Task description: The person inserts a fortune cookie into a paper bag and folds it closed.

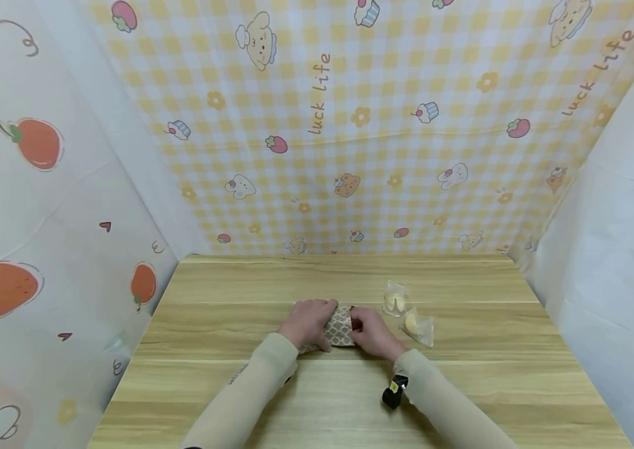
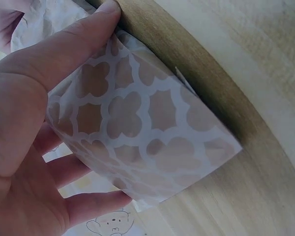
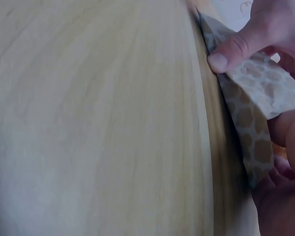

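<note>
A brown paper bag (image 1: 340,327) with a white lattice pattern lies low over the table between the two hands. My left hand (image 1: 308,321) grips it from the left, thumb on the near edge and fingers spread at the far one. In the left wrist view the closed corner of the bag (image 2: 162,118) points out past that hand. At the bag's right end, my right hand (image 1: 375,333) pinches the mouth with curled fingers. A strip of reddish-brown shows at the mouth there. In the right wrist view the right fingers (image 3: 290,130) reach into the opening, their tips hidden.
Two clear packets, one upper (image 1: 395,299) and one lower (image 1: 417,327), each with a pale, folded biscuit-like piece inside, lie just right of the right hand. The wooden table (image 1: 462,386) meets a patterned cloth (image 1: 373,156) behind and white cloths at both sides.
</note>
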Available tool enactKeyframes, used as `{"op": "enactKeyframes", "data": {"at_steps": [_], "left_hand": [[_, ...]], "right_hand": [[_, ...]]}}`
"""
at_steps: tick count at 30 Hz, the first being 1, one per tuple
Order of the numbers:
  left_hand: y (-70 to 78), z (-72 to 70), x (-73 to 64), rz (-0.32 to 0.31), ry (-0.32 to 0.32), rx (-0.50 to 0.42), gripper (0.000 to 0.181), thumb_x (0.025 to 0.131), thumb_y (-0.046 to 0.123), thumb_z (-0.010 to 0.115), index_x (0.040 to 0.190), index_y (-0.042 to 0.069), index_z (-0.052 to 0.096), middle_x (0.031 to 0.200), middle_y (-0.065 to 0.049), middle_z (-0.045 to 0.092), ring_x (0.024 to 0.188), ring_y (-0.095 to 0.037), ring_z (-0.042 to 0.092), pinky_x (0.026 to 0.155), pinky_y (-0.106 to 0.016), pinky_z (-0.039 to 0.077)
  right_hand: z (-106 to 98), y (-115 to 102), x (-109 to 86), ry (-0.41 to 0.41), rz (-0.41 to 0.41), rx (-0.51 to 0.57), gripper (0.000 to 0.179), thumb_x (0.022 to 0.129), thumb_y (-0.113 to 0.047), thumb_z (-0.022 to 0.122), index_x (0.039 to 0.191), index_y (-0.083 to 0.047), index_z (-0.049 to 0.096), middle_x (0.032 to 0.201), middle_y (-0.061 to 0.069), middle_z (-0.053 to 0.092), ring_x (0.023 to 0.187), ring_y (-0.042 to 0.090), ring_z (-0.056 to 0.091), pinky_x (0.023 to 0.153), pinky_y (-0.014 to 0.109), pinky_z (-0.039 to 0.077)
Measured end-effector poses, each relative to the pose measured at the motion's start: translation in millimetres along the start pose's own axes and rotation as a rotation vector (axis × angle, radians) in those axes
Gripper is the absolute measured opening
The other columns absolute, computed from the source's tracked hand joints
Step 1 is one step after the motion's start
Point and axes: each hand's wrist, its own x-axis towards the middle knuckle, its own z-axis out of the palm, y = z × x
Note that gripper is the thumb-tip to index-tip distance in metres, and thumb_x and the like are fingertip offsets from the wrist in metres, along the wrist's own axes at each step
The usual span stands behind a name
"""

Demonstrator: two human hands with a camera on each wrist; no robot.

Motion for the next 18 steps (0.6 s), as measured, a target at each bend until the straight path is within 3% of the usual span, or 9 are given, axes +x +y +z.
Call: {"op": "enactKeyframes", "data": {"at_steps": [9, 13, 18], "left_hand": [[-1.6, 1.3, 2.1, -0.007, -0.005, -0.014, 0.076, 0.064, 0.045, 0.1, 0.12, 0.019, 0.056, 0.108, 0.003, 0.069, 0.095, -0.019, 0.065, 0.081, -0.043, 0.056], [-2.0, 1.8, 0.9, -0.01, -0.009, -0.02, 0.08, 0.066, 0.045, 0.1, 0.127, 0.019, 0.056, 0.119, 0.0, 0.069, 0.106, -0.024, 0.067, 0.085, -0.046, 0.057], [-2.1, 3.7, 0.1, 0.004, -0.008, -0.007, 0.079, 0.067, 0.046, 0.099, 0.127, 0.019, 0.055, 0.116, 0.001, 0.069, 0.104, -0.023, 0.067, 0.081, -0.044, 0.058]], "right_hand": [[-7.7, 9.0, 2.2, -0.113, -0.161, -0.091, 0.027, 0.09, 0.008, 0.066, 0.111, -0.007, 0.073, 0.112, 0.006, 0.067, 0.103, 0.019, 0.065, 0.091, 0.036, 0.057], [-10.5, 6.3, 2.2, -0.185, -0.147, -0.098, 0.027, 0.095, 0.005, 0.062, 0.118, -0.008, 0.07, 0.119, 0.006, 0.071, 0.109, 0.019, 0.067, 0.098, 0.039, 0.055], [-12.8, 0.1, 2.0, -0.264, -0.126, -0.081, 0.027, 0.098, 0.006, 0.057, 0.12, -0.005, 0.068, 0.116, 0.006, 0.074, 0.104, 0.013, 0.068, 0.095, 0.034, 0.056]]}}
